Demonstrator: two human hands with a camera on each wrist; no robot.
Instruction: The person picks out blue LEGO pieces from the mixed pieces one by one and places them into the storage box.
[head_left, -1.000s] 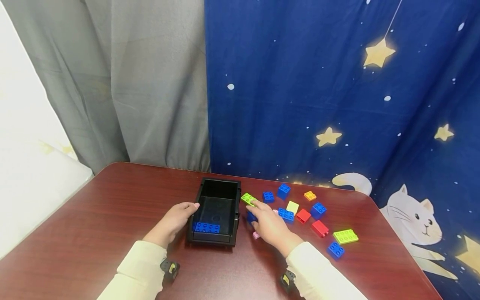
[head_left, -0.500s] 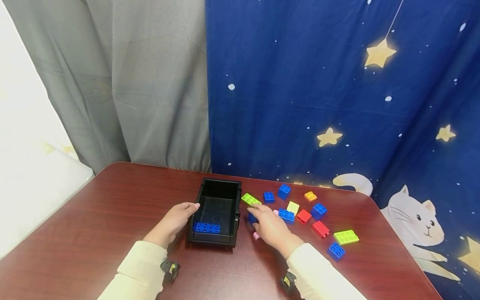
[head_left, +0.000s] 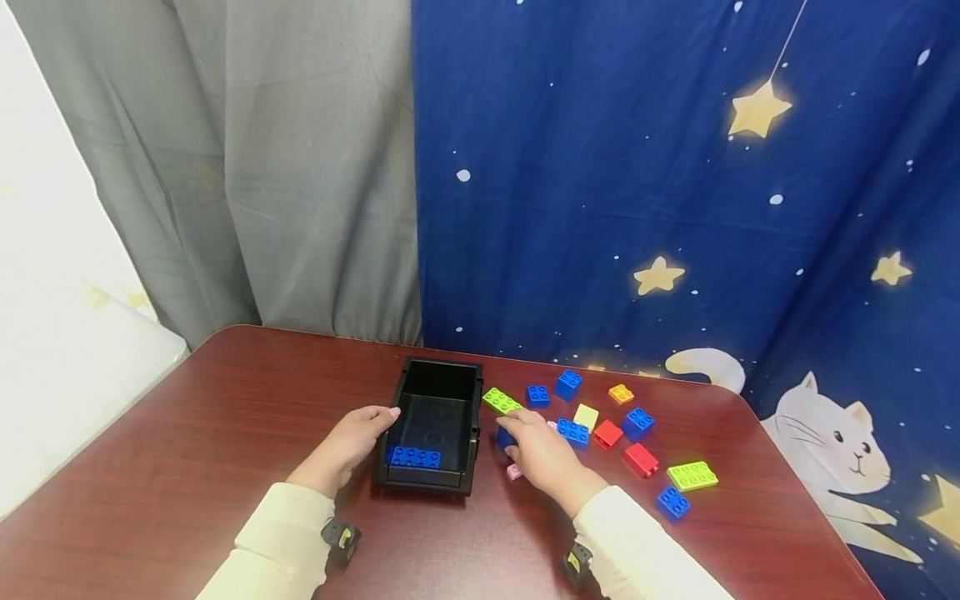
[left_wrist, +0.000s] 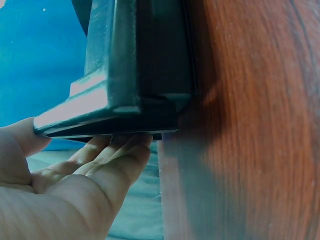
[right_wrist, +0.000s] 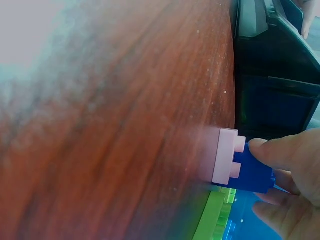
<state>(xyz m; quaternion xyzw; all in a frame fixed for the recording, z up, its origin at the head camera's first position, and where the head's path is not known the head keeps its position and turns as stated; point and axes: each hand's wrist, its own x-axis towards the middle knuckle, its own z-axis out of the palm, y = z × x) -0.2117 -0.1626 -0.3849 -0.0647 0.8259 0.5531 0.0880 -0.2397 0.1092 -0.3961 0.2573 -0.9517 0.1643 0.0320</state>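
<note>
A black plastic bin [head_left: 433, 417] stands on the table, a long blue brick [head_left: 414, 457] lying at its near end. My left hand [head_left: 352, 442] grips the bin's left side; in the left wrist view the thumb [left_wrist: 27, 135] is at the rim and the fingers [left_wrist: 117, 155] reach under it. To the right of the bin, my right hand [head_left: 543, 450] pinches a blue brick [right_wrist: 254, 170] between thumb and fingers. A pink brick [right_wrist: 226, 156] sits in front of the blue one in the right wrist view. A lime green brick [head_left: 501, 400] lies just beyond my fingertips.
Several loose bricks spread to the right, among them a red brick [head_left: 641, 459], a yellow brick [head_left: 586, 417], an orange brick [head_left: 620, 393] and a lime plate [head_left: 692, 476]. Curtains [head_left: 600, 167] hang behind the table's far edge [head_left: 337, 337].
The right hand has drawn slightly back from the lime green brick, showing more of it. The left hand and the bin stay in place.
</note>
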